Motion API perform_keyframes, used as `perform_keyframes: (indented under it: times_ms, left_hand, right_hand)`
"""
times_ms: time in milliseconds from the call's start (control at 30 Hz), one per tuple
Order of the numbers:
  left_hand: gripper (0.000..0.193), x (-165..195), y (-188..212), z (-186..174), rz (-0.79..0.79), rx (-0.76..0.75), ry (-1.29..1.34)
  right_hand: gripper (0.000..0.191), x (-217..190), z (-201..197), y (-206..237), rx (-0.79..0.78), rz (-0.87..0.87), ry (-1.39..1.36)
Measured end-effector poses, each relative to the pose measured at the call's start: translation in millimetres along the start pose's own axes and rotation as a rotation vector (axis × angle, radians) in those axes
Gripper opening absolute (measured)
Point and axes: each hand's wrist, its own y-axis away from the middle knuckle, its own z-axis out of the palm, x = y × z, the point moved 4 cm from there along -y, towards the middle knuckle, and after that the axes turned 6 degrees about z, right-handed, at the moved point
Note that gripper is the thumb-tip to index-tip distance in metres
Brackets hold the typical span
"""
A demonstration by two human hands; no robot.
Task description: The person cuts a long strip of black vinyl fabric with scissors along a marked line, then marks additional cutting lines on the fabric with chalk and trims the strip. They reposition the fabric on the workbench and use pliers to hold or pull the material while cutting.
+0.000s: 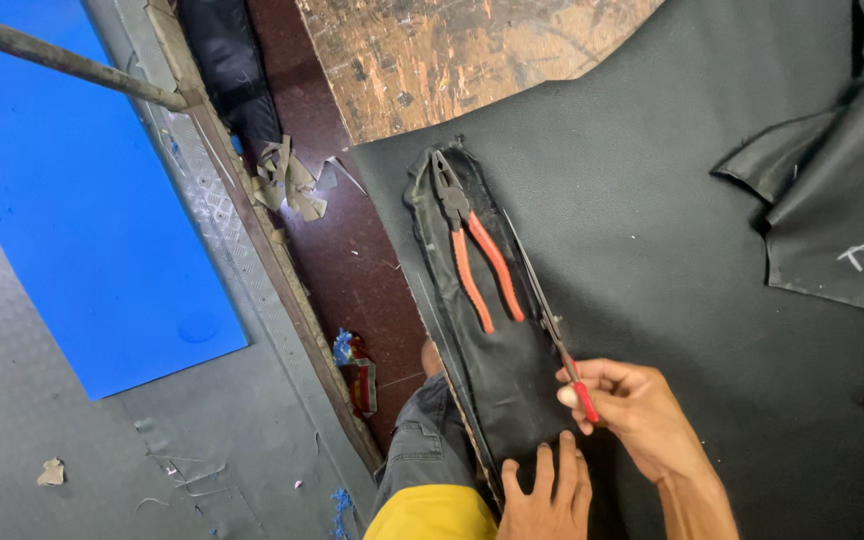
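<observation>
My right hand point(632, 410) grips the red handles of a pair of long scissors point(542, 300), whose blades point away along the right edge of a narrow black strip point(497, 375). My left hand point(547, 495) presses flat on the near end of that strip, fingers spread. Red-handled pliers point(472, 250) lie on the strip's far half, jaws pointing away. The strip rests on a large sheet of black material point(672, 220) spread over the work surface.
More black cut pieces point(842, 200), one with a white chalk mark, lie at the right. A worn wooden board point(452, 55) shows at the top. Left are a metal rail point(252, 220), a blue panel point(72, 220), paper scraps point(287, 180) and my knee point(422, 440).
</observation>
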Motion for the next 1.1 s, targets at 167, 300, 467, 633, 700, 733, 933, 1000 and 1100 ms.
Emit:
perform_keyframes:
  times_ms: [167, 300, 467, 633, 700, 733, 933, 1000, 1100]
  left_hand:
    - [0.025, -2.3, 0.5, 1.8, 0.005, 0.040, -0.035]
    - [0.024, -1.6, 1.0, 3.6, 0.012, 0.087, -0.060]
    - [0.022, 4.2, 12.6, 18.9, -0.011, 0.035, 0.013]
    - [0.023, -6.6, -5.7, 3.3, 0.015, 0.078, -0.038]
    - [0.038, -28.1, -34.3, -22.6, -0.056, -0.027, 0.240]
    - [0.047, -42.1, -52.1, -41.1, -0.092, -0.083, 0.380]
    - [0.026, -241.5, -189.3, -118.0, -0.088, 0.106, 0.115]
    - [0.033, -299.5, -231.9, -111.3, -0.176, 0.193, 0.188]
    - [0.031, -346.5, -264.6, -94.3, -0.265, -0.132, 0.382]
  right_hand:
    - [0.027, -9.1, 4.3, 0.6, 0.021, 0.015, 0.040]
    - [0.027, -16.4, 8.9, -2.4, 0.021, -0.012, 0.039]
    - [0.027, -25.7, 13.2, -5.6, 0.011, -0.043, 0.040]
    - [0.028, -24.8, 11.4, -7.0, 0.021, -0.021, 0.057]
    - [0.028, -22.5, 9.7, -10.0, 0.006, -0.006, 0.047]
    - [0.028, -21.3, 8.5, -11.8, 0.000, 0.004, 0.039]
    - [0.026, -18.6, 2.8, -18.3, -0.043, 0.001, 0.062]
    - [0.027, -18.9, 2.6, -18.7, -0.040, 0.009, 0.054]
    - [0.028, -18.1, 3.4, -17.1, -0.041, 0.049, 0.043]
